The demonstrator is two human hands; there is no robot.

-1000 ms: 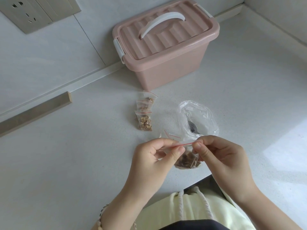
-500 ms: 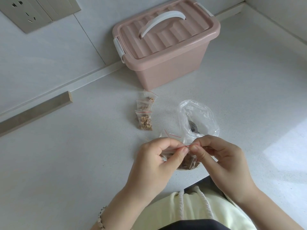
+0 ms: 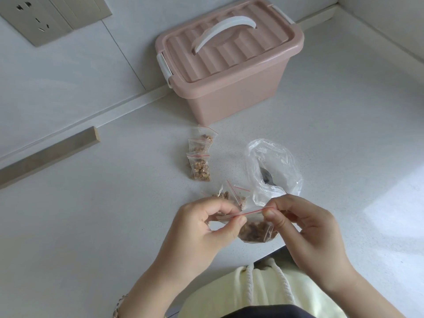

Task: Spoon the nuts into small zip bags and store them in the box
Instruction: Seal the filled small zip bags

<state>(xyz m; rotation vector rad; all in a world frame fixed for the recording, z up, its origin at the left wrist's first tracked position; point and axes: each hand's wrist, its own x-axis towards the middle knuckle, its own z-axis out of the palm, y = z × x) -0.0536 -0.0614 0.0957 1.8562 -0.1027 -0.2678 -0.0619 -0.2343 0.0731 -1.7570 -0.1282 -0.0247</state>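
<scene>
Clear zip bag (image 3: 257,230) | hangs between left hand (image 3: 199,228) and right hand (image 3: 307,228), both pinching its seal

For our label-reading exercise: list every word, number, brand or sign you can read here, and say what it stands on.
None: there is no readable text.
The pink ribbed plastic box, the beige wall socket and the small clear red-striped zip bags of nuts bear no print that shows.

Pink rectangular plastic box (image 3: 229,92): ribbed lid, satin sheen. White curved plastic handle (image 3: 226,29): smooth.
Large clear thin-film plastic bag (image 3: 278,157): crinkled, glossy.
Small clear plastic zip bag (image 3: 254,228) w/ red strip: glossy, creased.
Dark metal spoon (image 3: 266,177): shiny.
White speckled countertop (image 3: 114,226): matt, smooth.
Tan wooden strip (image 3: 50,154): matt.
Pale-yellow cloth garment (image 3: 263,292): soft.
</scene>
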